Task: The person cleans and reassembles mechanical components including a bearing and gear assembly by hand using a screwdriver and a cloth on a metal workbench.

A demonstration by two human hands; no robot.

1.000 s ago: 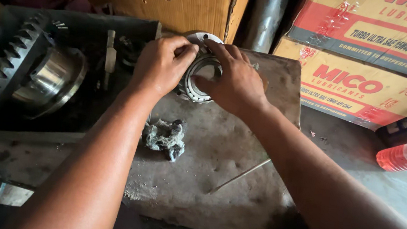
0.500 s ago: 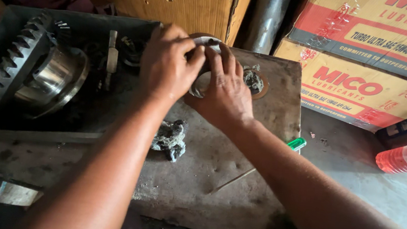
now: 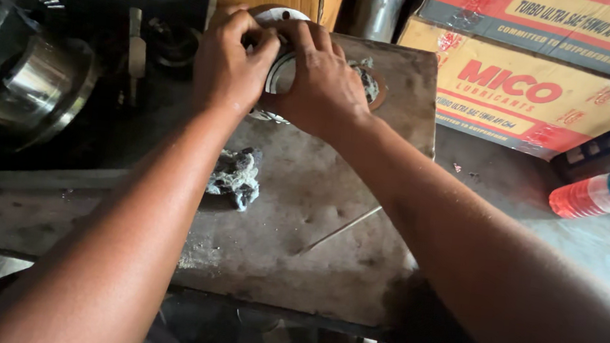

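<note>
the scene is dim overall, lit by soft daylight that seems to fall from the upper right. the cardboard boxes (image 3: 525, 88) and the plastic bottle (image 3: 604, 194) on the right are the brightest parts, their colours slightly washed. the left side sinks into deep shadow, where only the shiny metal hub (image 3: 36, 89) catches a dull glare. the hands (image 3: 277, 70) cast a dark shadow on the grey worktop (image 3: 315, 224) beneath them. the forearms near the bottom edge look soft and stretched by the wide lens. the lower edge is almost black, with fine grain.
</note>
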